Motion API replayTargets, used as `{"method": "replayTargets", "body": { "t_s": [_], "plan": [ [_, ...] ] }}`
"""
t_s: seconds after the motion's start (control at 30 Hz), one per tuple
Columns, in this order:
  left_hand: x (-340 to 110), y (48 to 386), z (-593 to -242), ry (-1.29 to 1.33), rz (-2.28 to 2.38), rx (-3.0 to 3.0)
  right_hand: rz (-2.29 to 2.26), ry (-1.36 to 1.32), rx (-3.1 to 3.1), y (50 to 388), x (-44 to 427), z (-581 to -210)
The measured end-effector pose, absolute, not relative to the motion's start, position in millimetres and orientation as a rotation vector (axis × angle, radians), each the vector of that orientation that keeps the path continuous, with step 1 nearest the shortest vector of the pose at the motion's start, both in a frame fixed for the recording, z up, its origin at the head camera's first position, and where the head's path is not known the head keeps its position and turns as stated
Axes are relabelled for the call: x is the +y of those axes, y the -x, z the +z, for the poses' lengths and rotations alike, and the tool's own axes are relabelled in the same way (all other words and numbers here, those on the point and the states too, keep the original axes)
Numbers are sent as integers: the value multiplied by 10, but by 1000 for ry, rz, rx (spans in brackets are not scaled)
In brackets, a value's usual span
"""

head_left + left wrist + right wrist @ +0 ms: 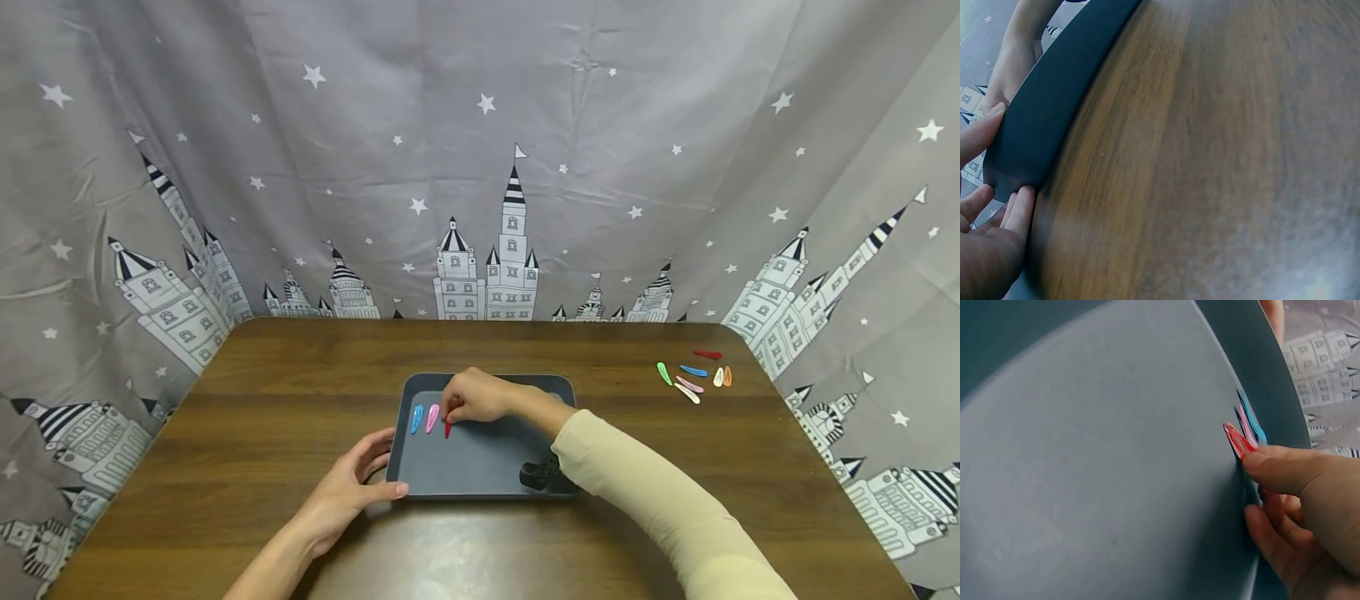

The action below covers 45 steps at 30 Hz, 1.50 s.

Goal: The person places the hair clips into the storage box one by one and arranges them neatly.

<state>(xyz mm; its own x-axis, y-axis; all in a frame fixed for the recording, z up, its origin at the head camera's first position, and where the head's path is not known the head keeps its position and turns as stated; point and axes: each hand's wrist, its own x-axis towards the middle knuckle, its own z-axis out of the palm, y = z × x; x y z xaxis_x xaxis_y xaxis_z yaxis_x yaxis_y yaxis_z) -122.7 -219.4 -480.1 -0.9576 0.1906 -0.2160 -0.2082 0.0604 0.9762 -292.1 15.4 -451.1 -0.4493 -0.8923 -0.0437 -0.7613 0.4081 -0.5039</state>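
A grey rectangular tray (480,467) lies on the wooden table. My right hand (476,396) is over its left half and pinches a red hair clip (1238,439) between thumb and forefinger, the clip's narrow end at the tray floor. To the left of it, a pink hair clip (432,418) and a blue hair clip (417,419) lie side by side in the tray. My left hand (351,479) grips the tray's left front corner, thumb on the rim and fingers along the outer wall. In the left wrist view the tray's dark wall (1054,94) runs beside these fingers.
Several more hair clips lie at the table's right rear, among them a green clip (664,373), a blue clip (693,371) and a red clip (707,355). Behind the table (300,358) hangs a grey curtain (360,100) with castles and stars.
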Motion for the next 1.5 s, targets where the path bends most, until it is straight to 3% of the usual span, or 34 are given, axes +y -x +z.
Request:
{"method": "replayTargets", "body": {
  "t_s": [0.7,1.5],
  "plan": [
    [-2192,1197,-4815,19,1998,2037,-611,1460,2422,2857,119,-4440],
    [-2187,1210,-4801,37,2000,2061,-666,1442,2459,2936,706,-4112]
  ]
}}
